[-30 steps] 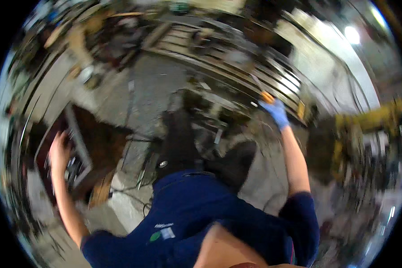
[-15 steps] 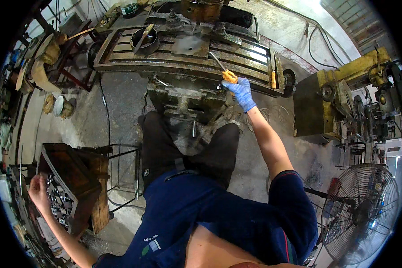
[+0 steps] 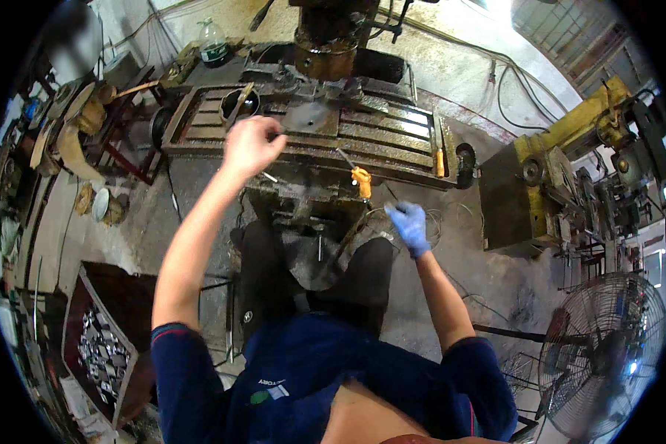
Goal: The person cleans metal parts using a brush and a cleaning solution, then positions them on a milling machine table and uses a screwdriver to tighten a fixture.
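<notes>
My bare left hand is raised over the front left of the slotted machine table, its fingers curled together. A small dark spot shows at the fingertips; I cannot make out what they hold. The orange air blow gun hangs at the table's front edge, nozzle up and to the left, apart from both hands. To the right of it and closer to me is my right hand in a blue glove, blurred, its fingers not clear. A dark pot with a brush in it stands just beyond my left hand.
A brown metal bin of small metal parts stands at the lower left. An orange-handled tool lies at the table's right end. The machine head rises behind the table. To the right are a yellow-green machine and a caged fan.
My left hand has swung from the parts bin up to the machine table. My right hand has let go of the air blow gun and drawn back toward me.
</notes>
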### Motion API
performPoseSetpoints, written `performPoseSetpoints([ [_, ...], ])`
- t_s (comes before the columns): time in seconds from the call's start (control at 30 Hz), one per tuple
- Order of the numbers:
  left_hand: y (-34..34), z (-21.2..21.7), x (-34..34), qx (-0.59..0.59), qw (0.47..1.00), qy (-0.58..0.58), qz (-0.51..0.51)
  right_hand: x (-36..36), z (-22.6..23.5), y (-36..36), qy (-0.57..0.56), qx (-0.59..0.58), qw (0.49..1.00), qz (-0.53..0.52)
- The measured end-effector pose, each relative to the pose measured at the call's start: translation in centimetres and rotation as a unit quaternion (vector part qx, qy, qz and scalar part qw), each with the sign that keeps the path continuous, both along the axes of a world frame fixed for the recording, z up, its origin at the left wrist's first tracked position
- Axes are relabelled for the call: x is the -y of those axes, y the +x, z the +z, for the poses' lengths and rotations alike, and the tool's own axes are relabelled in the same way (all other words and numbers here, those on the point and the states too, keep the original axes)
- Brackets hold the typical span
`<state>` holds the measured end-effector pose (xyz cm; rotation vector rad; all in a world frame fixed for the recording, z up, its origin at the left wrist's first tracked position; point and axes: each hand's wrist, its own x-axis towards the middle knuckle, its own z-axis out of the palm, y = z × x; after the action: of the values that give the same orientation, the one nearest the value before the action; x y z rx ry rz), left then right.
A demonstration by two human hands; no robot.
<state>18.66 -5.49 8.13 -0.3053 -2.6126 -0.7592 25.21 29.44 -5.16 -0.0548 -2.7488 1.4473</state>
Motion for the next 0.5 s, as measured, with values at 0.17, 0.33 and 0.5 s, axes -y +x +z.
performPoseSetpoints([
  [0.17,-9.3,-4.8,-6.1,-0.05,0.997,0.029,0.06,-4.4,-0.5,5.8,-0.034,0.043,0.997,-0.05],
  [0.33,-13.0,-7.9,-8.2,0.033,0.995,0.023,0.094,-7.5,-1.6,9.4,-0.127,0.083,0.979,-0.137],
  [0.5,-14.7,-8.7,-5.3,0.1,0.994,0.03,0.023,-8.4,-0.7,8.7,-0.086,0.052,0.99,-0.097],
])
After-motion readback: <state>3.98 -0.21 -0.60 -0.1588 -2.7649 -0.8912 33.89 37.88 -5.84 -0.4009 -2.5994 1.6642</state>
